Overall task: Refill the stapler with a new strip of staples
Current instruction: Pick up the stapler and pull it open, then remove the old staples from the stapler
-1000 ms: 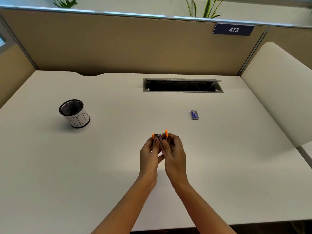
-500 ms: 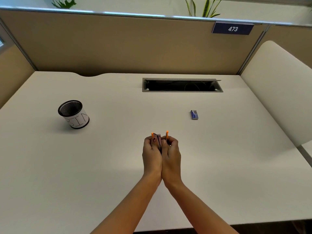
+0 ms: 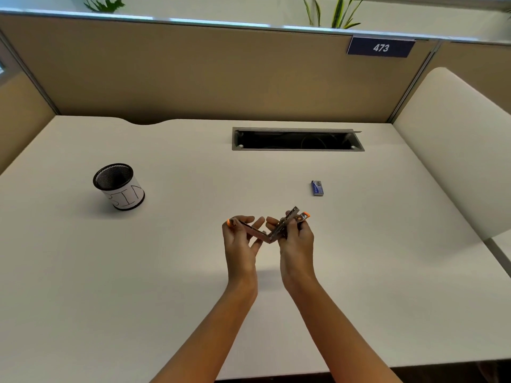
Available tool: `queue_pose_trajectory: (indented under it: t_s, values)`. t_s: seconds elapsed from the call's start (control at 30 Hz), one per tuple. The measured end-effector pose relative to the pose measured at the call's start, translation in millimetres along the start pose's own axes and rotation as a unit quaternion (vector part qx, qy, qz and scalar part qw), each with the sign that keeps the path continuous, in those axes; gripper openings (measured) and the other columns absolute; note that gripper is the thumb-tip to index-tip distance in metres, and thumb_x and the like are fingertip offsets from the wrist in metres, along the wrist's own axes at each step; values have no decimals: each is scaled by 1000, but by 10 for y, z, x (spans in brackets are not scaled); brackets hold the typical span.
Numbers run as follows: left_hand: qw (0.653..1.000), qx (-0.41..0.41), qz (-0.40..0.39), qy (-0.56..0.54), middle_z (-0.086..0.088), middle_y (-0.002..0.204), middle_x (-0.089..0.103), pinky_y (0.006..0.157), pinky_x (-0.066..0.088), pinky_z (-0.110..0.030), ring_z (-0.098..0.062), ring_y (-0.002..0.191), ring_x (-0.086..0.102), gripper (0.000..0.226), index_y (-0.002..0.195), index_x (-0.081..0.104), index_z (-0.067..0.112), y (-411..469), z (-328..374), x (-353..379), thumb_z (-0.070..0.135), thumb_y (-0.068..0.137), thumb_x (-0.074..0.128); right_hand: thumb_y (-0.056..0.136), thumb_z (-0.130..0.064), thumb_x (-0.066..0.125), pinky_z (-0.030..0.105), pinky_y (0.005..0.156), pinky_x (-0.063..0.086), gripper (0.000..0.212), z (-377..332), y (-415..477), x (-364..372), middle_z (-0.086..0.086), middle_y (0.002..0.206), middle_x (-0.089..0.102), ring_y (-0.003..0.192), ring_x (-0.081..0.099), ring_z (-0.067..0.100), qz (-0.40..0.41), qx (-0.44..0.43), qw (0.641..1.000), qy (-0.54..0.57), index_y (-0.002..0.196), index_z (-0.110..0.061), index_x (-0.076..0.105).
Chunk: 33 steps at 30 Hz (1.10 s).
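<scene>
A small metal stapler [image 3: 266, 234] with orange tips is held above the middle of the white desk, swung wide open into a V. My left hand [image 3: 240, 241] grips its left arm near the orange end. My right hand [image 3: 297, 239] grips the right arm, whose orange tip points up and to the right. A small blue box of staples [image 3: 317, 187] lies on the desk beyond my right hand, apart from both hands.
A black mesh cup [image 3: 119, 186] with a white label stands at the left of the desk [image 3: 387, 272]. A rectangular cable slot [image 3: 297, 139] opens at the back. Tan partition walls surround the desk; a cream chair back [image 3: 456, 150] is at the right.
The stapler was held nearly folded between both hands pressed together. My hands have moved apart and the stapler has swung open into a wide V.
</scene>
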<state>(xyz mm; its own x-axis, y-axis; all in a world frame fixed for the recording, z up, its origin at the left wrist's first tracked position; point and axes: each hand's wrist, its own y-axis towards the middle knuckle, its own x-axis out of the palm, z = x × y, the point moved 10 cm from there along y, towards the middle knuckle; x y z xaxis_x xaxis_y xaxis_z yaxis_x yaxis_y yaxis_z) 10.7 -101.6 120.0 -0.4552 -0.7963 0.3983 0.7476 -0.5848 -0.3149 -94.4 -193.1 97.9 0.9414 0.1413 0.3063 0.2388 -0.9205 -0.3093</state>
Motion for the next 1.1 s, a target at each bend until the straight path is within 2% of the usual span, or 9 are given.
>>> queue_pose_trajectory:
  t_s: [0.07,0.17,0.23,0.37,0.57,0.73,0.9,1.0,1.1]
  values:
    - [1000,-11,1,-23,-8,105,61,98,48,-46,-22,110,64,29,90,52,13,-41,-8,-9,27,103,30,105,-17,33,29,83,53,24,-11,-5,14,13,98,70,93,70,22,-19,10,999,49,114,-7,53]
    - [998,-38,-3,-48,-9,97,63,101,45,-47,-22,105,63,29,86,56,11,-113,-62,-7,17,101,31,105,-16,34,30,85,54,23,-38,5,-18,13,99,67,91,70,19,-25,13,994,107,108,-9,55]
    - [996,-57,-10,-65,-12,100,62,103,44,-44,-21,102,62,30,84,58,10,-171,-99,0,11,98,31,105,-14,33,32,89,54,24,-52,24,-40,15,99,66,94,69,21,-24,18,987,157,104,-8,55]
    - [988,-105,-23,-114,-16,112,63,103,44,-42,-27,109,61,27,93,60,6,-253,-195,-4,9,96,33,104,-9,33,30,88,56,24,-76,46,-68,17,98,69,96,68,26,-21,37,977,210,103,-6,56]
    - [973,-139,-45,-176,-25,120,60,96,48,-43,-35,113,61,29,103,58,-1,-235,-284,-41,9,93,32,103,-4,35,33,89,56,20,-158,64,-54,5,73,76,86,72,23,-35,43,968,246,104,-2,55]
    - [970,-155,-44,-181,-25,112,64,94,51,-44,-38,108,63,31,101,60,-4,-256,-355,-71,9,92,33,103,-4,35,35,92,55,21,-214,45,-58,6,75,76,91,71,25,-49,37,967,247,106,-1,56]
    - [965,-169,-62,-189,-24,110,67,81,59,-40,-38,101,66,32,105,60,-2,-219,-389,-113,18,92,38,102,-2,35,34,87,58,22,-251,8,-61,9,81,71,90,72,27,-60,32,971,231,106,1,56]
    - [962,-213,-97,-140,-21,106,71,74,61,-39,-34,90,71,32,109,58,-2,-216,-444,-66,22,92,43,102,-2,36,35,86,59,24,-272,-20,-60,14,89,67,94,71,31,-82,26,978,192,110,7,58]
    - [943,-278,-184,-19,-21,111,70,81,58,-42,-36,91,71,40,115,58,-2,-245,-484,57,29,94,42,101,-3,38,38,95,54,27,-281,-53,-55,18,100,72,105,68,32,-111,11,988,109,114,5,60]
